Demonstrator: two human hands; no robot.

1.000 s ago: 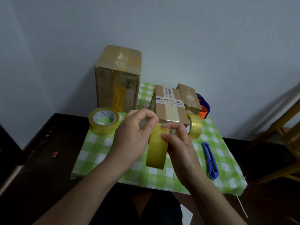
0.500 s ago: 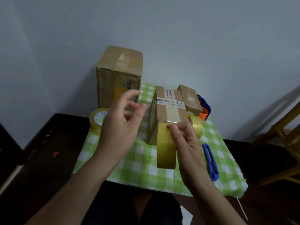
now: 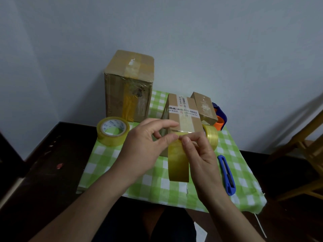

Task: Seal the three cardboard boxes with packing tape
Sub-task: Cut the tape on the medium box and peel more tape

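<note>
— What is showing on the middle cardboard box [image 3: 188, 123]?
— A white strip [image 3: 190, 112] is running across its top, reading "热线:400-0", then a digit lost in glare, then "-5552"; "BLACK" is sitting beneath in small print
— And the tape roll [image 3: 111, 137] lying at the left?
— Blue print is circling its white core, but it is coming out too blurred to read

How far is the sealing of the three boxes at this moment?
Done: large box, labelled box and small box each show some tape; old or new, I cannot tell. In hand: left hand and right hand pinch the top of the upright tape roll. Left: no strip drawn out yet; applying and cutting remain.
</note>
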